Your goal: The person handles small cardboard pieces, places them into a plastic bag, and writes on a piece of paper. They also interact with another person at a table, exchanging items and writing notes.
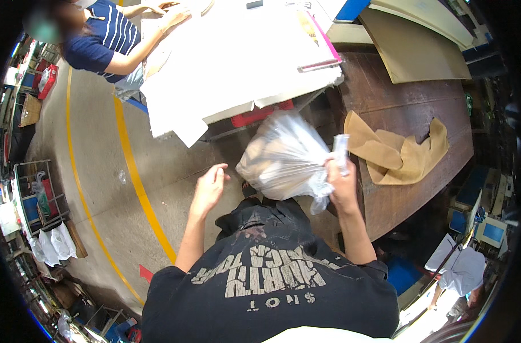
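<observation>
My right hand (341,184) is closed round the gathered neck of a translucent plastic bag (289,150). The bag hangs full in front of my body, and brownish contents show faintly through its left side; I cannot make out what they are. My left hand (212,186) is held up to the left of the bag, apart from it, with nothing in it and the fingers partly curled. Right of the bag, a crumpled sheet of brown paper (398,154) lies on a dark wooden table (409,206).
Ahead stands a white-covered table (215,74) with a pink-edged folder (323,48). A co-worker in a striped shirt (114,34) is at its left side. A flat cardboard sheet (420,48) rests at the far right. Yellow floor lines (136,177) run along the left, beside shelving (40,200).
</observation>
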A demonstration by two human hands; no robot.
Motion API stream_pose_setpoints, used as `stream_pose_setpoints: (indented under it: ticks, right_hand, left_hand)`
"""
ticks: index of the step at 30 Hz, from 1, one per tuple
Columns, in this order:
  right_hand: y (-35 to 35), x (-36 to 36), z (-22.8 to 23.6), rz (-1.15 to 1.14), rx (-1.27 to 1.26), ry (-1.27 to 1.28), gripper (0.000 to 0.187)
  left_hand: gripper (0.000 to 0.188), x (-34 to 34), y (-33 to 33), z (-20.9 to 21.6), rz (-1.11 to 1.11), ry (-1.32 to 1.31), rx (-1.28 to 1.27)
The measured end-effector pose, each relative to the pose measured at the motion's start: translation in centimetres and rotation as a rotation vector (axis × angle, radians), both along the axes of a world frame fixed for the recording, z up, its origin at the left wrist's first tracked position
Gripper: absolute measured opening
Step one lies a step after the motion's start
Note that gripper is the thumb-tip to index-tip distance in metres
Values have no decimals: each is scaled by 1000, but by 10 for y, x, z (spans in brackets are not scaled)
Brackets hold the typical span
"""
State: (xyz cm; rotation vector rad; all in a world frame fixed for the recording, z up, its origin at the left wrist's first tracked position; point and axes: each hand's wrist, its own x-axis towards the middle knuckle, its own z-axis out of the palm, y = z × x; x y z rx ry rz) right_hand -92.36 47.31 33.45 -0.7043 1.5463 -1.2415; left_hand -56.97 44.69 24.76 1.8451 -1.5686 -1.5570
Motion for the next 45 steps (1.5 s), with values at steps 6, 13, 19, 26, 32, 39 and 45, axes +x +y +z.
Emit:
stream_pose_setpoints:
  ticks: [6, 13, 19, 26, 32, 39, 45]
  right_hand:
    - [-91, 33, -109, 379, 53, 302, 15]
    - [-171, 28, -136, 759, -109, 560, 17]
    - [-206, 22, -199, 851, -156, 687, 30]
    - [-242, 10, -332, 480, -379, 848, 55]
    - [-264, -46, -421, 559, 151, 787, 62]
    - [-227, -54, -454, 752, 629, 868, 59]
    - [-227, -22, -458, 814, 617, 829, 58]
  left_hand:
    - [119, -121, -38, -116, 650, 1109, 1295]
    - [110, -201, -135, -225, 810, 1321, 894]
    - [97, -199, -205, -262, 925, 1105, 786]
    - [83, -175, -228, -309, 938, 858, 750]
    - [72, -176, -186, -329, 755, 648, 838]
    - [59, -85, -109, -317, 315, 236, 745]
    - [48, 32, -41, -265, 478, -201, 880]
